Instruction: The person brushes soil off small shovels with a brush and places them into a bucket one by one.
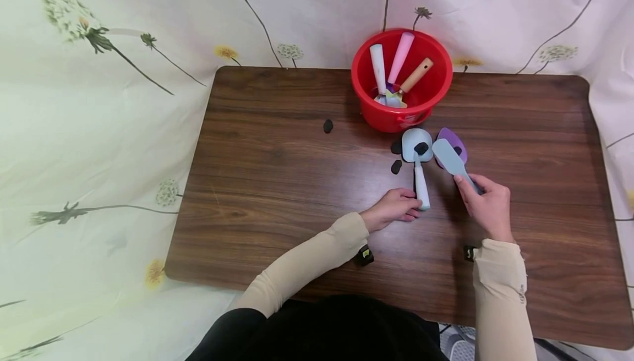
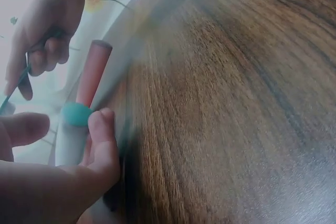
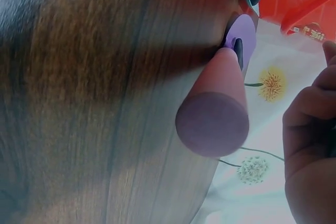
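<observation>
My left hand (image 1: 394, 207) holds the end of the white handle of a light blue toy shovel (image 1: 409, 140); the handle's teal end (image 2: 76, 114) sits between thumb and fingers in the left wrist view. One black stone (image 1: 421, 148) lies on that shovel's blade. Gripped in my right hand (image 1: 489, 204) is a light blue spatula (image 1: 448, 156), its flat blade over the edge of a purple shovel (image 1: 451, 135). Another black stone (image 1: 458, 151) rests on the purple blade. In the right wrist view, the purple shovel's pink handle (image 3: 212, 121) points toward the camera.
Behind the shovels stands a red bucket (image 1: 440, 88) holding a white-handled tool (image 1: 378, 66), a pink-handled tool (image 1: 401, 55) and a wooden-handled tool (image 1: 417, 75). More black stones (image 1: 396, 167) lie left of the light blue shovel, with a single stone (image 1: 328, 126) farther left on the brown table (image 1: 267, 174).
</observation>
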The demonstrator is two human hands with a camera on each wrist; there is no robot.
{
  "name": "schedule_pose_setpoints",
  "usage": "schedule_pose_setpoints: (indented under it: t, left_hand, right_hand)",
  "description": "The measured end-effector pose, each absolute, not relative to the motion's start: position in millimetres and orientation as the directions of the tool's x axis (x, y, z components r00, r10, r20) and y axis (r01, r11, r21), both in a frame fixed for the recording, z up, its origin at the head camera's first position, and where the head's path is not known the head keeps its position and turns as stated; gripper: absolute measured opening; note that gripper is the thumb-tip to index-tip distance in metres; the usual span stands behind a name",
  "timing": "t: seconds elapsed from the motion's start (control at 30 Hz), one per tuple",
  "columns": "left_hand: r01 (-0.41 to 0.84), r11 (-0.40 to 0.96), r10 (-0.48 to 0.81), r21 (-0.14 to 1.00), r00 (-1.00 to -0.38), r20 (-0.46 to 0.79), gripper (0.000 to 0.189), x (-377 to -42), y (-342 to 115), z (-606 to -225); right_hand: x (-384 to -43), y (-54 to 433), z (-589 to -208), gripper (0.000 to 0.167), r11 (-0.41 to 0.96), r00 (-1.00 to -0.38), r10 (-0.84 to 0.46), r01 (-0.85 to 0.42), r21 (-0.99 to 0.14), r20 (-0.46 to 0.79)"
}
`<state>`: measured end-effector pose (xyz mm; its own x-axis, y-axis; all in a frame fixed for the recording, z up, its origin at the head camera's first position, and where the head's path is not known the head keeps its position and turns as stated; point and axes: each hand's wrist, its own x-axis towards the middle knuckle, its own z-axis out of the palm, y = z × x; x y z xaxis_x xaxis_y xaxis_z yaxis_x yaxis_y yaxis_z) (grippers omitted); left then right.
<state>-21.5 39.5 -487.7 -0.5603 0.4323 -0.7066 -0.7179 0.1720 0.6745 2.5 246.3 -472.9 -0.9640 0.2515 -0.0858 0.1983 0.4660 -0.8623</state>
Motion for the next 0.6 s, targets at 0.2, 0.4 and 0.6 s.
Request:
schedule_pose_setpoints:
  t: [0.2,0.4,0.6]
  left_hand:
    - [-0.708,0.201,0.428,0.677,-0.559,-0.711,0.041,-29.7,36.7,-490.3]
    - [-0.678,0.278,0.438,0.681,-0.542,-0.718,0.034,-36.7,29.1,-491.1]
    - [-0.686,0.297,0.485,0.664,-0.491,-0.724,0.027,-42.9,19.7,-490.1]
  right_hand:
    - [2.1,243.5,-473.5,0.026,0.487,-0.967,0.253,0.156,-0.859,-0.032]
    - [1.1,241.5,-475.1,0.025,0.531,-0.966,0.255,0.108,-0.841,0.037]
    - [0.7,241.7,-478.0,0.026,0.539,-0.967,0.253,0.111,-0.835,0.035]
